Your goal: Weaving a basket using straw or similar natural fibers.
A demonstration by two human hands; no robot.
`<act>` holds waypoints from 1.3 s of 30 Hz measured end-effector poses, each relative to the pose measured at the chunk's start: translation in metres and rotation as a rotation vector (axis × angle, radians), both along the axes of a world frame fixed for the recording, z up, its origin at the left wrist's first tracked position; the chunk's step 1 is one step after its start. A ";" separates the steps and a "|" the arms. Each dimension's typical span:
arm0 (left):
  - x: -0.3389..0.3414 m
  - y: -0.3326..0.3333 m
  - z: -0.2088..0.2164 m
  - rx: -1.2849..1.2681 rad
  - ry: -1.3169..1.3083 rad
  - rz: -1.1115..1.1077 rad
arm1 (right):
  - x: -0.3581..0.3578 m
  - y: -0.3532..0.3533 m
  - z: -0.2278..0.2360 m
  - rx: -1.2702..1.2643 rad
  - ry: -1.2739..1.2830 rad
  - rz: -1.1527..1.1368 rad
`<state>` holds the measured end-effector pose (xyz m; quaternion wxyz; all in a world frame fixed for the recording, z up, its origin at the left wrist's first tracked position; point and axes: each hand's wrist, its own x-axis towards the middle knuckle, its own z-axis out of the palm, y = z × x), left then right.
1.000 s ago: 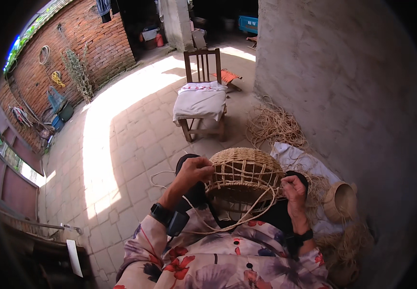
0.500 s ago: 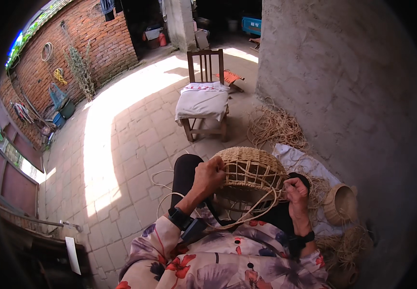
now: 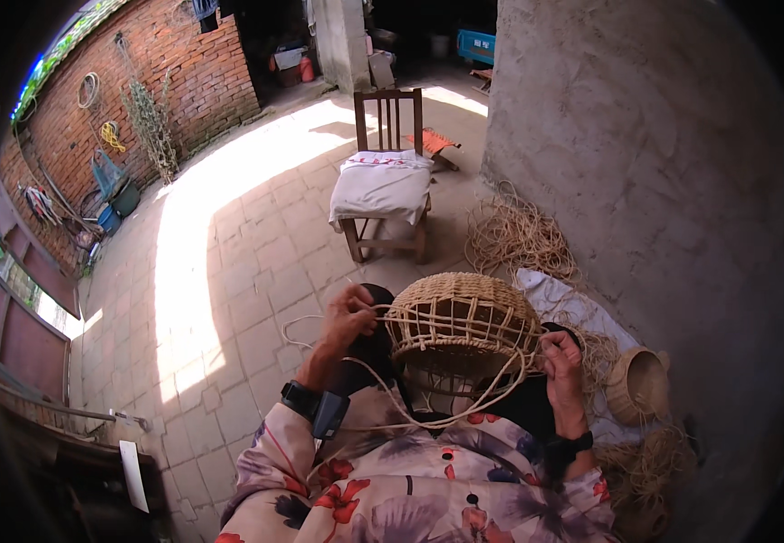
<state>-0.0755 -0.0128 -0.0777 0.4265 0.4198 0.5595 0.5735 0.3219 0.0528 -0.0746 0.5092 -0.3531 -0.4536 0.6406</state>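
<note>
A half-woven straw basket rests across my knees, tightly woven on top, with open ribs below and its hollow side toward me. My left hand is off the basket's left edge, its fingers closed on straw cord pulled out from the ribs. At the right edge my right hand pinches the basket's rim; what lies under the fingertips is partly hidden. A loose length of straw cord loops below the basket, from near my right hand toward the left.
Ahead stands a wooden chair draped with a white cloth, an orange folding stool behind it. Heaped straw cord lies by the grey wall. On my right are a white sheet and a smaller woven basket.
My left hand has moved left, away from the basket's ribs, drawing cord with it. My right hand stays at the right rim.
</note>
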 end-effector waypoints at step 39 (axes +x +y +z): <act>-0.185 -0.149 -0.047 -0.503 1.134 0.374 | 0.009 0.006 -0.009 0.005 -0.024 -0.036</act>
